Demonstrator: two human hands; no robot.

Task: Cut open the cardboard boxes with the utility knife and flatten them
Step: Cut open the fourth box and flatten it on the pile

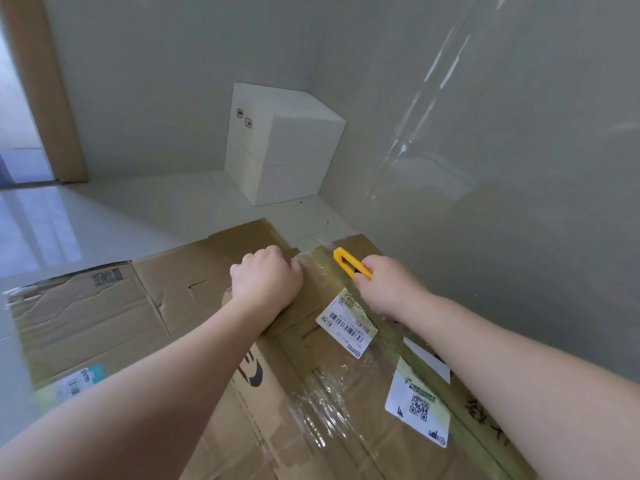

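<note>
Right hand (pixel 389 289) grips a yellow utility knife (pixel 351 263), fingers curled round its handle — the knife lies along the taped seam (pixel 332 271) of a brown cardboard box (pixel 304 393) lying under both arms. Left hand (pixel 266 282) fisted, knuckles up, pressing on the box top just left of the seam; whether it pinches anything, cannot tell. Shipping labels (pixel 346 322) on the box — a flattened carton (pixel 90 313) on the floor at left. White box (pixel 284 143) in the corner.
</note>
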